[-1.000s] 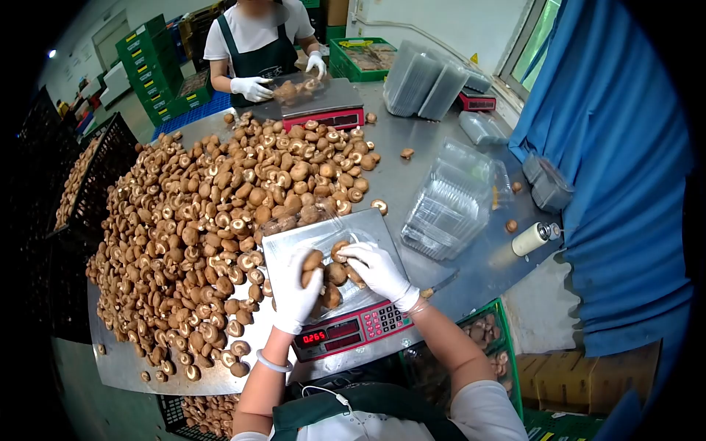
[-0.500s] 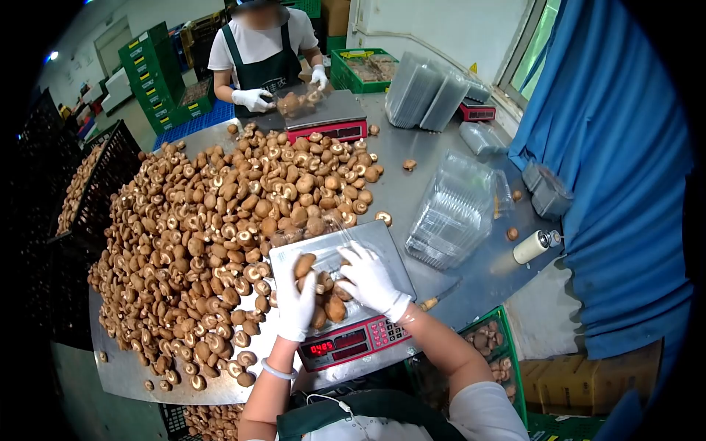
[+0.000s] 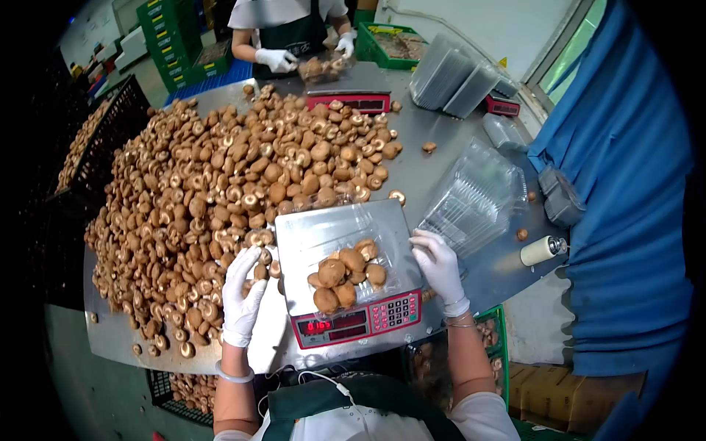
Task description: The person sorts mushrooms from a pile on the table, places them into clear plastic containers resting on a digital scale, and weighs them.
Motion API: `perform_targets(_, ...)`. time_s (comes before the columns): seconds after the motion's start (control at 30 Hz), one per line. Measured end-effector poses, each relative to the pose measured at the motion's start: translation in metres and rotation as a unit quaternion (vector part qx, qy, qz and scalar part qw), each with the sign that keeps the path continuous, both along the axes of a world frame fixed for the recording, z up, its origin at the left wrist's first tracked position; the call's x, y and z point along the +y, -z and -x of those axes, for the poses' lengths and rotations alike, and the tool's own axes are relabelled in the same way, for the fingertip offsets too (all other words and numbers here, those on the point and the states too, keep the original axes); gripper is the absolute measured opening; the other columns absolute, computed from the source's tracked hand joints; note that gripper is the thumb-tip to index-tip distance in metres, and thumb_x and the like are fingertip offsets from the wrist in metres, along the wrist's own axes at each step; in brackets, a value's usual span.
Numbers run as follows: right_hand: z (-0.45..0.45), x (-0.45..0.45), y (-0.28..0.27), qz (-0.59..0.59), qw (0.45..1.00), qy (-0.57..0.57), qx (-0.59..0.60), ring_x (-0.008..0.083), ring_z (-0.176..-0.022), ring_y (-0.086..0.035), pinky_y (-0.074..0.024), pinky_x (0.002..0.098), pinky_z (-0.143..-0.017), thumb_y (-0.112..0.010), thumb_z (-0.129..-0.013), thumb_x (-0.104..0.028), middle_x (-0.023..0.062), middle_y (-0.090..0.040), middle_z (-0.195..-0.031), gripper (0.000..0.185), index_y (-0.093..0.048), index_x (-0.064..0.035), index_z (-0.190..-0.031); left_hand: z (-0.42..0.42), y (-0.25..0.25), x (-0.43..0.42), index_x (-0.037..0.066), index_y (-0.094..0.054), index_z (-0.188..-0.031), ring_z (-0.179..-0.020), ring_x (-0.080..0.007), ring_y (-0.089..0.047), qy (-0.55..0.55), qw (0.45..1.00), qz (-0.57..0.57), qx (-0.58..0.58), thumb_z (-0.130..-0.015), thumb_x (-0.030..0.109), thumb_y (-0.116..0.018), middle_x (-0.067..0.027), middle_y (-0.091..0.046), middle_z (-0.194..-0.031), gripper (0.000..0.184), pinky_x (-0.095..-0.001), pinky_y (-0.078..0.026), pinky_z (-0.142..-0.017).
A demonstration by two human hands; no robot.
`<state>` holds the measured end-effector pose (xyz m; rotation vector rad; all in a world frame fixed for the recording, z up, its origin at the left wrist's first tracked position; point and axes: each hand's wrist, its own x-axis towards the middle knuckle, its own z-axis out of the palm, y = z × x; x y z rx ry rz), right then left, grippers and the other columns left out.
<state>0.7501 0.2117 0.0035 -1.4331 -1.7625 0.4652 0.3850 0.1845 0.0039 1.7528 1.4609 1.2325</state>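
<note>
In the head view, several brown mushrooms sit in a clear plastic tray on the digital scale, whose red display seems to read 0.165. My left hand, in a white glove, is beside the scale's left edge at the border of the mushroom pile. Its thumb and fingers are apart, near a few loose mushrooms, and I see no firm grip. My gloved right hand hovers by the scale's right edge, fingers apart and holding nothing.
Nested clear plastic containers stand right of the scale, and taller stacks farther back. A white cylindrical bottle lies near the right edge. Across the table, a co-worker's gloved hands handle a mushroom tray over another scale.
Both hands have left the tray of mushrooms and moved apart, the left toward the pile, the right to the scale's right side. The reading dropped from 0.485. The camera view shifted.
</note>
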Motion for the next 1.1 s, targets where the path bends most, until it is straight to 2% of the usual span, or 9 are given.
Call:
perform_targets(0.13, 0.016, 0.008, 0.003, 0.070, 0.991, -0.030, 0.108, 0.0286, -0.105, -0.060, -0.0476, 0.0348, -0.090, -0.062, -0.082, -0.007, 0.0150, -0.059, -0.118, 0.024, -0.065, -0.0046, -0.106, -0.015, 0.003, -0.006, 0.009, -0.057, -0.125, -0.131, -0.0333, -0.037, 0.048, 0.989, 0.009, 0.140, -0.069, 0.034, -0.077, -0.0123, -0.048, -0.136, 0.064, -0.0423, -0.029, -0.109)
perform_targets(0.3, 0.062, 0.009, -0.015, -0.020, 0.991, -0.130, -0.039, 0.0294, -0.111, -0.055, -0.0408, 0.0353, -0.098, -0.064, -0.083, -0.016, 0.0144, -0.058, -0.120, 0.036, -0.060, -0.0066, -0.118, -0.058, 0.008, -0.009, 0.008, -0.048, -0.133, -0.133, -0.0369, -0.032, 0.084, 0.959, -0.010, 0.271, -0.073, 0.052, -0.068, -0.0151, -0.045, -0.138, 0.077, -0.0497, -0.019, -0.110)
perform_targets(0.4, 0.077, 0.008, -0.005, -0.006, 0.971, -0.158, -0.181, 0.0313, -0.120, -0.046, -0.0332, 0.0469, -0.102, -0.063, -0.083, -0.025, 0.0127, -0.053, -0.128, 0.044, -0.055, -0.0101, -0.124, -0.088, 0.011, -0.013, 0.008, -0.035, -0.141, -0.135, -0.0375, -0.030, 0.108, 0.956, 0.018, 0.271, -0.068, 0.047, -0.074, -0.0170, -0.033, -0.146, 0.091, -0.0496, -0.014, -0.112)
perform_targets(0.47, 0.076, 0.008, 0.007, 0.002, 0.945, -0.175, -0.277, 0.0344, -0.128, -0.037, -0.0267, 0.0569, -0.103, -0.062, -0.082, -0.032, 0.0120, -0.047, -0.134, 0.050, -0.052, -0.0134, -0.128, -0.098, 0.018, -0.013, 0.011, -0.038, -0.140, -0.131, -0.0382, -0.034, 0.124, 0.955, -0.013, 0.270, -0.073, 0.041, -0.070, -0.0151, -0.036, -0.144, 0.080, -0.0509, -0.020, -0.110)
perform_targets(0.7, 0.043, -0.025, -0.005, 0.025, 0.912, -0.303, -0.274, 0.0373, -0.130, -0.036, -0.0291, 0.0574, -0.102, -0.065, -0.078, -0.043, 0.0124, -0.045, -0.138, 0.048, -0.059, -0.0196, -0.120, -0.090, 0.027, -0.004, 0.021, -0.039, -0.141, -0.126, -0.0405, -0.038, 0.164, 0.932, -0.072, 0.316, -0.083, 0.035, -0.061, -0.0136, -0.035, -0.144, 0.063, -0.0486, -0.035, -0.101)
perform_targets(0.83, 0.044, -0.025, -0.026, -0.015, 0.925, -0.312, -0.217, 0.0357, -0.128, -0.040, -0.0330, 0.0499, -0.103, -0.068, -0.079, -0.034, 0.0134, -0.048, -0.135, 0.036, -0.066, -0.0156, -0.110, -0.082, 0.019, -0.002, 0.019, -0.037, -0.142, -0.127, -0.0422, -0.037, 0.179, 0.958, -0.058, 0.218, -0.082, 0.035, -0.064, -0.0187, -0.032, -0.145, 0.068, -0.0466, -0.034, -0.102)
perform_targets(0.97, 0.028, -0.010, -0.036, 0.020, 0.994, -0.103, 0.031, 0.0312, -0.117, -0.052, -0.0393, 0.0389, -0.100, -0.066, -0.079, -0.013, 0.0152, -0.057, -0.123, 0.031, -0.064, -0.0061, -0.109, -0.057, 0.018, -0.019, 0.008, -0.048, -0.132, -0.120, -0.0365, -0.046, 0.061, 0.995, -0.026, 0.078, -0.081, 0.018, -0.066, -0.0205, -0.045, -0.134, 0.055, -0.0394, -0.040, -0.099)
perform_targets(1.03, 0.024, 0.007, -0.015, 0.035, 0.995, -0.008, 0.095, 0.0298, -0.118, -0.051, -0.0396, 0.0371, -0.099, -0.063, -0.084, -0.014, 0.0158, -0.053, -0.129, 0.040, -0.056, -0.0044, -0.122, -0.045, 0.023, -0.030, 0.002, -0.058, -0.120, -0.089, -0.0229, -0.062, -0.016, 0.998, -0.023, 0.054, -0.083, 0.010, -0.064, -0.0139, -0.062, -0.101, 0.038, -0.0308, -0.050, -0.080)
perform_targets(1.1, 0.026, 0.028, 0.013, 0.121, 0.975, -0.001, 0.186, 0.0292, -0.119, -0.050, -0.0393, 0.0365, -0.100, -0.061, -0.087, -0.017, 0.0165, -0.049, -0.133, 0.046, -0.048, -0.0043, -0.129, -0.041, 0.032, -0.044, 0.002, -0.052, -0.126, -0.078, -0.0143, -0.062, -0.007, 0.978, 0.194, -0.073, -0.086, 0.011, -0.063, -0.0100, -0.063, -0.093, 0.043, -0.0274, -0.049, -0.077)
